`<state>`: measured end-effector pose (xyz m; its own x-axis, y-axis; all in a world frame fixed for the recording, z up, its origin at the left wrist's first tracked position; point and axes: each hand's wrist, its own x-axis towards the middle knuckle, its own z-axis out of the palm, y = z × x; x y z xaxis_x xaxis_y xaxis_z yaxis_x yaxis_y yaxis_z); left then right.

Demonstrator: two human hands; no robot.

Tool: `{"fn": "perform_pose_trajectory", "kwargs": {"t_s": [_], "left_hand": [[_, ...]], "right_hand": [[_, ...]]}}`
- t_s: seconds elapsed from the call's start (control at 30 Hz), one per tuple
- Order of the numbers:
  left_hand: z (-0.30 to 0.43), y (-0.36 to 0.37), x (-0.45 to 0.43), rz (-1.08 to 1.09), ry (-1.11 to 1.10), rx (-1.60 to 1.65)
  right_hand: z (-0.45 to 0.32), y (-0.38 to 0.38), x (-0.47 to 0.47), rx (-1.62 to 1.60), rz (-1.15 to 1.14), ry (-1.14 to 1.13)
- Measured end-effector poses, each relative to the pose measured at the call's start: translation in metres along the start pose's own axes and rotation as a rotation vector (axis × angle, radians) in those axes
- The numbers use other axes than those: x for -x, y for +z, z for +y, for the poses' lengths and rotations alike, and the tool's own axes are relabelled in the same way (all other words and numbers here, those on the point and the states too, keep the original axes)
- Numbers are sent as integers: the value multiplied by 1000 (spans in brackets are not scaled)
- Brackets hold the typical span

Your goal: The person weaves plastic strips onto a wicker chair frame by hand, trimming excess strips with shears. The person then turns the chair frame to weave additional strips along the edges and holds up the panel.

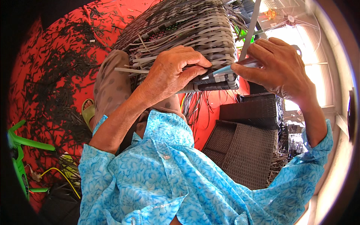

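Observation:
A large woven panel of grey and dark synthetic rattan [194, 31] lies across my lap, with loose flat strips sticking out at its left. My left hand [174, 69] has thumb and forefinger pinched together at the panel's near edge, by a dark plastic strip [211, 73]. From the right, my right hand [275, 67] grips a shiny tapered metal tool [225, 70]. Its narrow tip points left into the edge weave, close to my left fingertips; the exact tip is hard to make out. Behind my right fingers rises a long grey flat strip [250, 31].
Dark strip offcuts [62, 76] litter the red floor [67, 87] at the left. A green plastic frame [33, 143] and a yellow cord [56, 169] are at lower left. Dark woven pieces [250, 152] stand at the right; a fan [289, 19] is at upper right.

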<state>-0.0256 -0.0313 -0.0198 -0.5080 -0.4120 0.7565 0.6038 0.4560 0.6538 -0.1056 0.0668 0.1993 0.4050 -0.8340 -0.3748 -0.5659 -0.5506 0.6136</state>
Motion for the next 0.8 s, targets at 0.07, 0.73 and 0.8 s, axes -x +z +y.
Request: {"fn": "perform_pose_trajectory", "kwargs": {"t_s": [0.07,0.73,0.8], "left_hand": [[0,0,-1,-2,14,-11],[3,-1,1,33,15,20],[2,-1,2,29,10,20]], "right_hand": [[0,4,2,0,0,7],[90,-46,-10,-804,-478,718],[86,-38,-13,-929,-471,612]]}}
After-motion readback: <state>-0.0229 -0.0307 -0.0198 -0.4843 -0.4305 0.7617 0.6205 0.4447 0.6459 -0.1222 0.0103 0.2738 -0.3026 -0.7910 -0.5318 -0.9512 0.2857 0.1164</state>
